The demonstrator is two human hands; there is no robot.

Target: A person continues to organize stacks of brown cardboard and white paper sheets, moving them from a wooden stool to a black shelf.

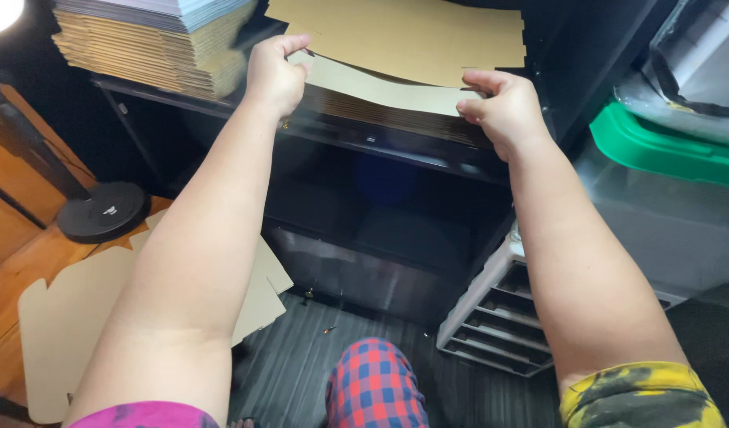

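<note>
My left hand (274, 73) and my right hand (501, 108) both grip the near edge of a flat brown cardboard sheet (412, 36). The sheet is lifted off a stack of flat cardboard sheets (396, 119) that lies on a dark shelf (380, 147). A paler sheet (364, 83) shows just under the lifted one. My left thumb and fingers pinch the sheet's left corner. My right fingers curl over its right edge.
Another pile of folded cardboard (150, 43) sits at the upper left. Flat die-cut cardboard (71, 325) lies on the wooden floor at left, near a round black stand base (104, 211). A grey drawer unit (499, 317) and a clear bin with a green lid (658, 143) stand at right.
</note>
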